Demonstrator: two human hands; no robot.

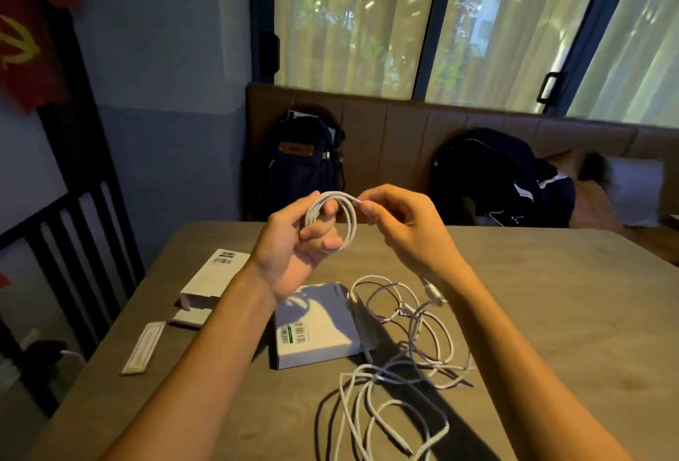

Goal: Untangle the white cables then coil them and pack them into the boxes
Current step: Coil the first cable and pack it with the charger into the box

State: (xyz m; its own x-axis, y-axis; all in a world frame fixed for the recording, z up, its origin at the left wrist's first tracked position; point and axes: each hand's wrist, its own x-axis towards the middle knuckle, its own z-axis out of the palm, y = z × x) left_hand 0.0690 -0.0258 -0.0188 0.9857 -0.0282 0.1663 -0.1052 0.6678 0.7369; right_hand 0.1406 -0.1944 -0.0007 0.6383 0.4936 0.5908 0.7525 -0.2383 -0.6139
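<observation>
Above the table, my left hand (pixel 294 251) holds a coiled white cable (pixel 349 225), whose loops pass around its fingers. My right hand (pixel 400 225) pinches the coil's top end between thumb and fingertips. On the table below lies a loose tangle of white cables (pixel 404 357), spread from the middle toward the near edge. A white box (pixel 316 328) with a barcode label lies flat just left of the tangle. A second white box (pixel 215 277), open at its near end, lies further left.
A narrow white insert strip (pixel 145 348) lies near the table's left edge, and a small white tray piece (pixel 191 317) sits beside the open box. Two dark backpacks (pixel 305 163) (pixel 492 177) rest on the bench beyond the wooden table (pixel 551 295). A black chair (pixel 73 240) stands at left.
</observation>
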